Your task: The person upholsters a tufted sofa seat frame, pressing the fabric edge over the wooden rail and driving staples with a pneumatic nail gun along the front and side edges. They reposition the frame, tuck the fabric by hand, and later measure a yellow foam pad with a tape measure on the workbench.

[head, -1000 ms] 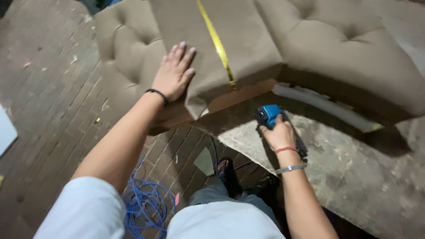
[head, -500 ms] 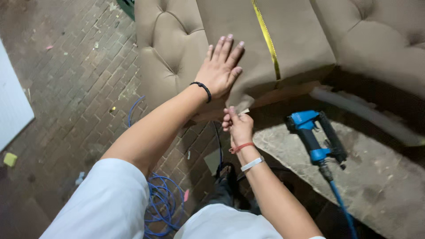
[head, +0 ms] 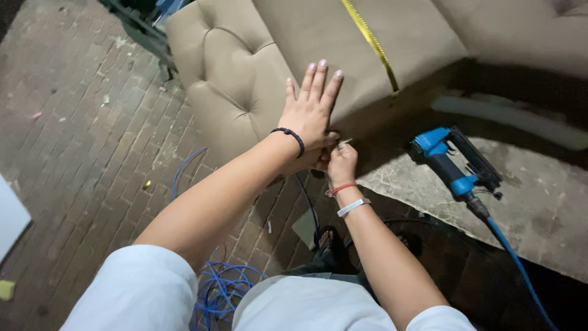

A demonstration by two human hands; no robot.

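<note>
Hidden: the pinched edge of the fabric panel [head: 343, 37] lay under the left hand [head: 309, 113], so what the right fingers held was hard to make out; the tufted cushion [head: 229, 79] and the panel ran off the top edge of the view.
Left grip: lay flat on the panel's lower edge, fingers straight and close together, clamped on nothing; a black band circled the wrist.
Right grip: the right hand [head: 342, 162] had its fingertips drawn together at the panel's lower edge, just under the left palm; I cannot tell what they nipped.
Fabric: smooth beige cloth, with a yellow tape [head: 370, 43] crossing it slantwise.
Cushion: buttoned, deeply dimpled beige upholstery.
Stapler: blue air stapler [head: 453, 165] lay on rough grey board [head: 539, 208], well right of the hands, blue hose [head: 520, 270] trailing.
Floor: brick paving [head: 73, 122].
</note>
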